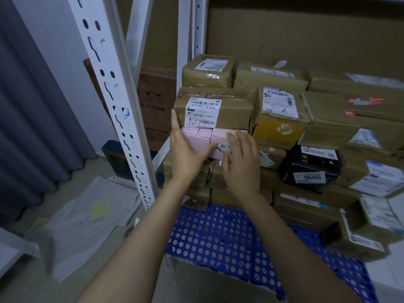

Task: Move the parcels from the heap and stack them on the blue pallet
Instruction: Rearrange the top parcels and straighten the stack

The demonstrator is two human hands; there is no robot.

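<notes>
Pressing on the pink parcel (pixel 200 136) with both hands: left hand (pixel 185 149) flat along its left end, fingers straight, thumb over the front; right hand (pixel 240 162) flat on the front, fingers straight, gripping nothing. Lodged in the left column on the blue pallet (pixel 214 237), under the brown labelled parcel (pixel 215 111). Probably being squared into line. If pushed too hard or unevenly, could drag that brown labelled parcel backward or tilt the column; could also slip sideways off the crumpled parcels (pixel 213 173) below, toward the white rack post (pixel 113 101).

Probably a parcel storeroom: labelled parcels (pixel 218 110) stacked on a blue pallet (pixel 209 235) beside slotted white racking (pixel 113 101).
</notes>
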